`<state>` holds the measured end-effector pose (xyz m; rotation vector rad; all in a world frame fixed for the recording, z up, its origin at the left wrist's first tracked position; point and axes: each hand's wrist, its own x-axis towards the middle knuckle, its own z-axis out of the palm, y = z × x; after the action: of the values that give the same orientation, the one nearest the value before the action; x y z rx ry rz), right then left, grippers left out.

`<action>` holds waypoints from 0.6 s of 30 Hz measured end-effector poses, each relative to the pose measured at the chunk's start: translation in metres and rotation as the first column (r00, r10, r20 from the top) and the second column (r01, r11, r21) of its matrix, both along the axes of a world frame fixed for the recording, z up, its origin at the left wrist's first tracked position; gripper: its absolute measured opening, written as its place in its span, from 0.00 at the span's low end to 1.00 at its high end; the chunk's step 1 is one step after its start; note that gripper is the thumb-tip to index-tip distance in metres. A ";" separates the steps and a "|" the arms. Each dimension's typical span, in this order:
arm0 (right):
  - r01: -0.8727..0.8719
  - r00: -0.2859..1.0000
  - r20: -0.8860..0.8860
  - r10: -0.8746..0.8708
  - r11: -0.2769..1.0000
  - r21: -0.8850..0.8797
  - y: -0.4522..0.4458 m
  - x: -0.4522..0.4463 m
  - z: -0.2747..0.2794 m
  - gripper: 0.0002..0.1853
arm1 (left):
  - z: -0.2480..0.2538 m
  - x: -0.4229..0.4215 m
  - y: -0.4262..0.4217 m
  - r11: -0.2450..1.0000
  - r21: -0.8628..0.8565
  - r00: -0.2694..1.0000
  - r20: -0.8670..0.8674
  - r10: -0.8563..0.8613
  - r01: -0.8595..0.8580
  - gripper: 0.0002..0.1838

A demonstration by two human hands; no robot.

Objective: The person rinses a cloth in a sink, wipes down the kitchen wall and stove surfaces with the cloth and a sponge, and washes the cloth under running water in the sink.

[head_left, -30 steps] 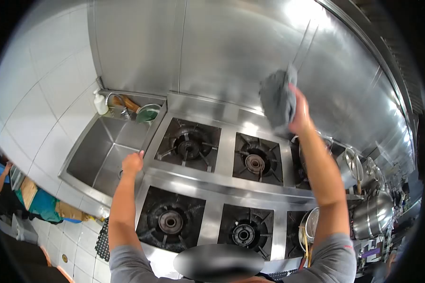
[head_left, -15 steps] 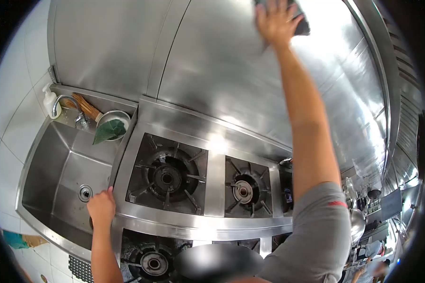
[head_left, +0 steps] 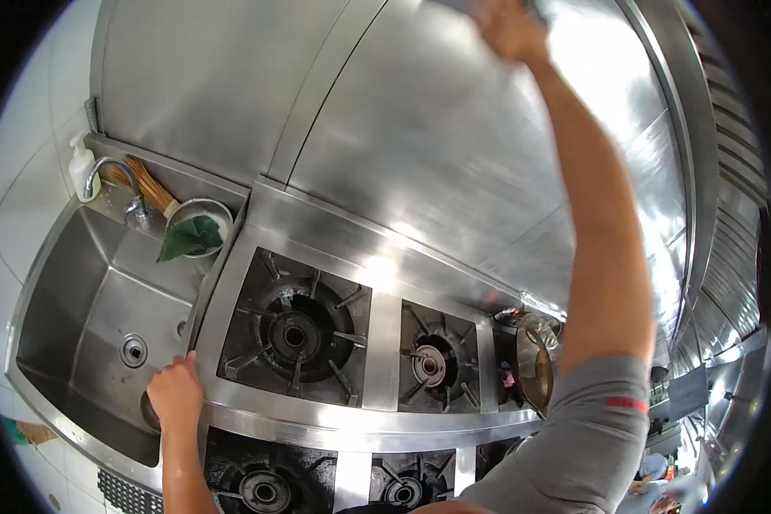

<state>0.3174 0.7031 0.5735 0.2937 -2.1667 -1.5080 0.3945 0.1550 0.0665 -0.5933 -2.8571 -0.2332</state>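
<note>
Head view, so everything was seen from above, and yeah, the best bit was half chopped off by the frame. The right hand (head_left: 510,30) was stretched way up toward the far steel wall (head_left: 437,128), blurred and cut by the top edge. Only slivers of a dark cloth (head_left: 536,10) were caught around it, right at the top of the shot, up by the wall. Whether the cloth was gripped or just pressed under a flat palm couldn't be told, sorry.

The left hand (head_left: 176,390) was parked much lower, at the right edge of the sink (head_left: 111,300), next to the stove (head_left: 381,343). Its fingers looked bent, but they were mostly hidden, so whether the edge was properly gripped or only leaned on couldn't be made out.

At the sink's far end, a white pump bottle (head_left: 81,167) was stood left of the faucet (head_left: 136,208). A bamboo-looking brush (head_left: 150,184) was laid behind the faucet, beside a round metal bowl (head_left: 224,216) with something dark green (head_left: 190,238) draped over its rim. On the stove's far row, a left burner (head_left: 295,337) and a smaller middle burner (head_left: 428,366) were left uncovered, while a shiny metal pan (head_left: 537,368) was set farther right, partly blocked by the grey sleeve (head_left: 574,420).
</note>
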 end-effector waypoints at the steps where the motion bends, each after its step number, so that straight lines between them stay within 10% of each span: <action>1: 0.084 0.952 -0.288 -0.105 0.993 -0.086 -0.017 -0.002 0.063 0.31 | 0.000 0.002 0.001 1.000 0.001 1.000 0.013 0.004 -0.004 0.22; 3: 0.041 0.772 -0.619 -0.142 0.984 -0.175 -0.031 -0.019 0.131 0.29 | 0.004 -0.001 0.000 1.000 -0.010 0.999 0.032 0.001 0.000 0.22; 7: -0.177 0.742 -0.670 -0.041 0.951 -0.254 -0.112 -0.041 0.007 0.27 | 0.002 -0.002 0.001 1.000 -0.004 0.999 0.034 0.005 -0.005 0.22; 10: -0.034 0.916 -0.400 0.036 0.999 0.011 -0.095 -0.041 -0.144 0.29 | 0.002 0.002 -0.002 0.998 0.058 0.997 0.073 0.013 -0.017 0.22; 12: -0.137 0.989 0.037 0.143 0.981 -0.137 -0.060 -0.030 -0.273 0.30 | 0.003 0.000 -0.003 0.996 0.085 0.999 0.054 -0.005 0.000 0.23; 16: 0.172 0.837 0.513 -0.190 0.982 0.083 -0.013 -0.019 -0.269 0.28 | -0.009 -0.002 -0.002 0.999 0.033 0.999 -0.019 -0.038 0.038 0.22; 18: 0.200 0.979 0.107 -0.171 0.887 -0.416 -0.088 0.011 -0.153 0.26 | -0.008 -0.001 -0.002 1.000 -0.009 1.000 0.024 -0.006 0.006 0.22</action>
<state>0.3282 0.6152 0.4208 -0.0147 -2.5671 -1.0806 0.3931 0.1529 0.0588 -0.6048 -2.8815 -0.2306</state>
